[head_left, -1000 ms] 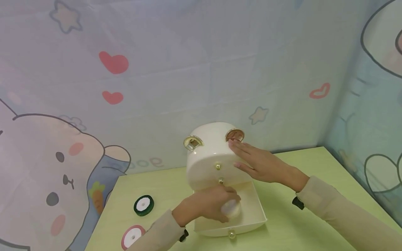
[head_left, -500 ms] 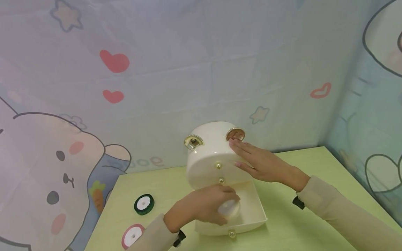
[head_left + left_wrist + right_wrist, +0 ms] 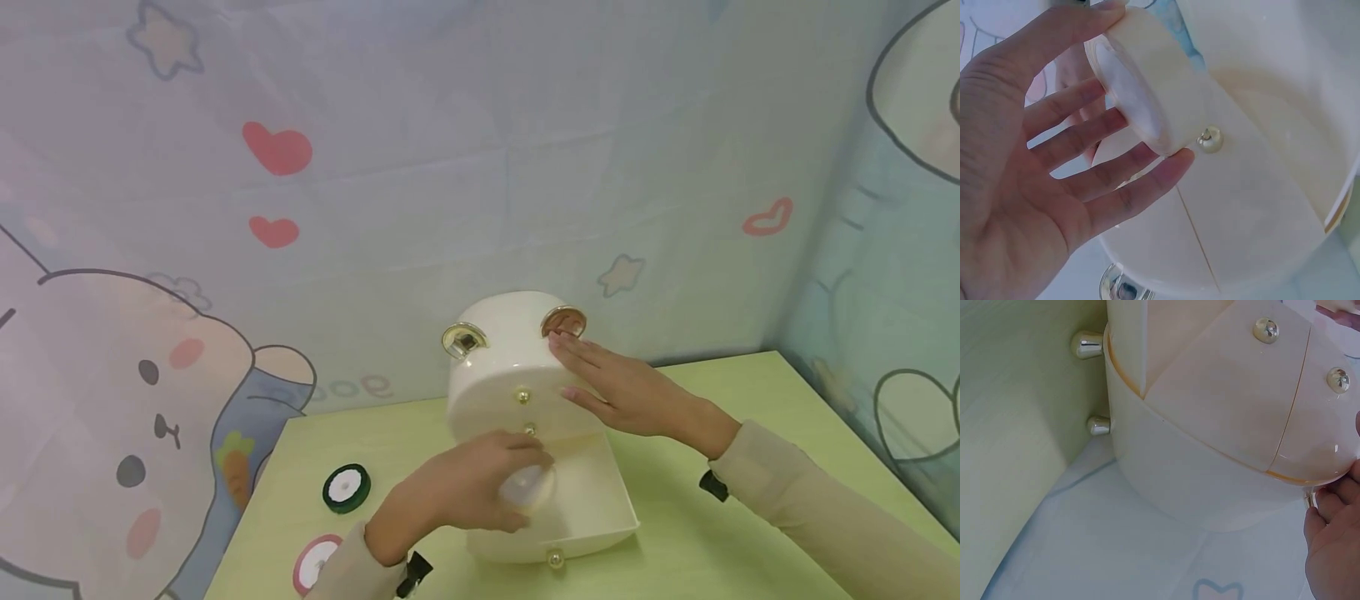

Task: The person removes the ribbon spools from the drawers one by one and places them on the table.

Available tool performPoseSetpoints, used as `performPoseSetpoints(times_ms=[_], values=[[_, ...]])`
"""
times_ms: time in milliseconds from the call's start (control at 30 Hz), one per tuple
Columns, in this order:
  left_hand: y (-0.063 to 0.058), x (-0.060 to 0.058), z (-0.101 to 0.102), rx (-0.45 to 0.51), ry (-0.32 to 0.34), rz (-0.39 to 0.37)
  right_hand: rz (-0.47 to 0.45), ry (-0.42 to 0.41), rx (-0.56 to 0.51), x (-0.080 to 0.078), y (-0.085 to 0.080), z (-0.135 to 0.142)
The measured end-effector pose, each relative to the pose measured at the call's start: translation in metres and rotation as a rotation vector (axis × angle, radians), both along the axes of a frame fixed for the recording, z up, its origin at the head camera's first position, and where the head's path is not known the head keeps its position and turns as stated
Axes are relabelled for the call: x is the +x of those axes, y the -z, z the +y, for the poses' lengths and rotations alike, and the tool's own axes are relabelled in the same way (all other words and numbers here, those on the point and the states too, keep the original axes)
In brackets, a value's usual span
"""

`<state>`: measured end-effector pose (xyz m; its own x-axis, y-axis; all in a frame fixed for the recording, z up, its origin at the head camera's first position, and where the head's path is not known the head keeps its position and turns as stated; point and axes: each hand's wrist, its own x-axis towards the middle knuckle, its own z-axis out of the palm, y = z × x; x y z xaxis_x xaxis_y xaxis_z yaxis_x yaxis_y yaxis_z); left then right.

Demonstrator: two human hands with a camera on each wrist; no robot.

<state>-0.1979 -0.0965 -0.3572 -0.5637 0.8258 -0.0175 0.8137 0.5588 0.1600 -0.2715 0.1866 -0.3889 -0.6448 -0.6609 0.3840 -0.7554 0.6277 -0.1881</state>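
My left hand (image 3: 450, 493) holds a cream ribbon spool (image 3: 1169, 81) with a white core, thumb on one edge and fingertips on the other. In the head view the spool is partly behind the fingers, over the pulled-out bottom drawer (image 3: 603, 496). That drawer belongs to a white rounded storage box (image 3: 510, 325) with two gold-rimmed ears and round gold knobs. My right hand (image 3: 637, 390) rests on the box's upper right side, fingers straight, fingertips at the right ear (image 3: 564, 322). In the right wrist view, its fingers (image 3: 1316, 528) lie along the box's edge.
On the light green table (image 3: 405, 433), left of the box, lie a dark green ribbon spool (image 3: 358, 499) and a pink-edged spool (image 3: 300, 567), partly covered by the left sleeve. A cartoon-printed cloth (image 3: 420, 208) hangs right behind the box.
My left hand has shifted left with the cream ribbon spool, from the drawer's middle toward its left side. The right hand and the box have stayed in place.
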Motion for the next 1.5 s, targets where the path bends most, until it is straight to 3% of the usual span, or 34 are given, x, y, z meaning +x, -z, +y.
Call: performPoseSetpoints(times_ms=[333,1033,1200,1500], values=[[-0.007,0.010,-0.027,0.099,-0.132,-0.044,0.014,0.000,0.007,0.000,0.001,0.000],[0.014,0.010,-0.097,0.289,-0.361,-0.087,0.089,-0.024,-0.012,0.000,0.003,-0.003],[0.025,0.007,-0.108,0.292,-0.415,-0.097,0.073,-0.016,-0.010,0.001,0.001,-0.004],[0.057,-0.001,-0.123,0.286,-0.477,-0.089,0.051,-0.009,-0.006,0.003,0.001,-0.004]])
